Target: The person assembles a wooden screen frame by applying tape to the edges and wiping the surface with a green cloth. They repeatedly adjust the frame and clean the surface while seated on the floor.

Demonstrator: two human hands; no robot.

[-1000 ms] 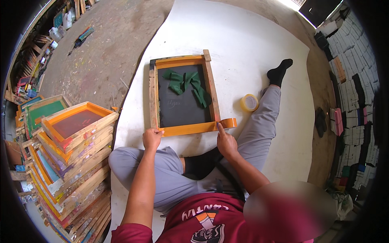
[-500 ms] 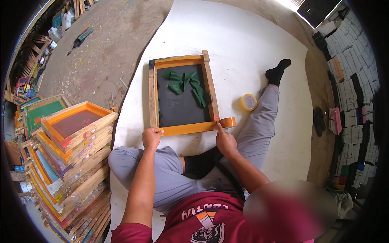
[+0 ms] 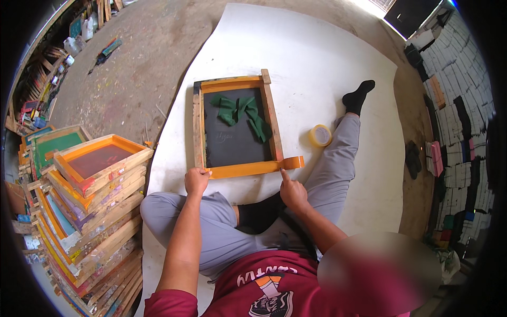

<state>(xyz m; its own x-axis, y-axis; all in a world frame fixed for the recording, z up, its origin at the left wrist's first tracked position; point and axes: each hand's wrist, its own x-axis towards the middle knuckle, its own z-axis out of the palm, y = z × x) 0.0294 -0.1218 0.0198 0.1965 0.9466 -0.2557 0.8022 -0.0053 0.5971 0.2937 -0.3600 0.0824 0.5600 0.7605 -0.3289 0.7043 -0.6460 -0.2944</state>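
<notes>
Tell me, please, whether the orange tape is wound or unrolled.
Partly unrolled: orange tape spans the near side of the frame, ending in a roll.

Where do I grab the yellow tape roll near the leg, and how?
I'd pinch the yellow tape roll by its left rim, from the side facing the screen-printing frame: that curved edge looks open, while the gray trouser leg crowds its right.

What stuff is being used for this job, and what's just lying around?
Being used, it looks like:
frame
orange tape, with the left hand at one end and the right hand near its roll

Just lying around, it looks like:
clear tape
frame stack
white piles
green cloth, untouched inside the frame (maybe used too)
</notes>
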